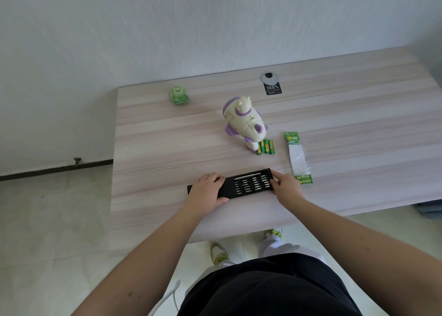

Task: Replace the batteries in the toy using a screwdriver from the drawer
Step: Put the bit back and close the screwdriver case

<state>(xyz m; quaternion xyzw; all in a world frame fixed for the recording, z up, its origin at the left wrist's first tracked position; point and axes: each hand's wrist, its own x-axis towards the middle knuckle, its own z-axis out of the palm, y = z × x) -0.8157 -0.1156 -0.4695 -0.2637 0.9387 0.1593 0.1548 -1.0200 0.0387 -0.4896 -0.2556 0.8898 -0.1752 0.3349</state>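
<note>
A black screwdriver kit (248,183) lies near the table's front edge, its tray slid partly out of the sleeve so rows of bits and a silver driver handle show. My left hand (208,188) grips the sleeve end on the left. My right hand (285,184) holds the tray's right end. Beyond the kit lies a white and purple toy (244,122) on its side. Several green batteries (266,146) lie loose beside the toy's base.
A torn green battery pack (297,158) lies to the right of the kit. A green round object (179,95) sits at the back left of the wooden table (358,129). A cable grommet with a black label (271,82) is at the back.
</note>
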